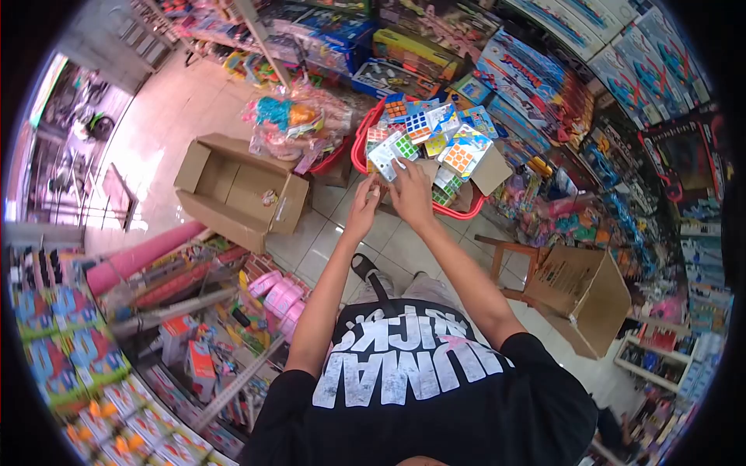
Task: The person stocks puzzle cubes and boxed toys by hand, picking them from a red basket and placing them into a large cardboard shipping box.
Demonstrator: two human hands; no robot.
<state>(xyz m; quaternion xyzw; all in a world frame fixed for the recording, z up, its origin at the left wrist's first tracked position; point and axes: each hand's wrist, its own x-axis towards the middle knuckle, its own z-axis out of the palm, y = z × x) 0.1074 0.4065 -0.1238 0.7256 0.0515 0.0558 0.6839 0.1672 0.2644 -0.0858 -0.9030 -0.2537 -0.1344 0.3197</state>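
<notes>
A red basket holds several puzzle cubes in packets. Among them is a packaged cube with orange and white squares on the right, and one with blue squares near the back. My right hand touches a white-faced cube packet at the basket's front left; its fingers are spread over the packet's lower edge. Just left of it, beside the basket's front rim, is my left hand, its fingers curled and close together. Whether anything small is between them is too small to tell.
An open cardboard box stands on the floor at the left, with wrapped dolls behind it. Another open box lies right, by a wooden stool. Shelves of toys surround the floor, with pink rolls at the lower left.
</notes>
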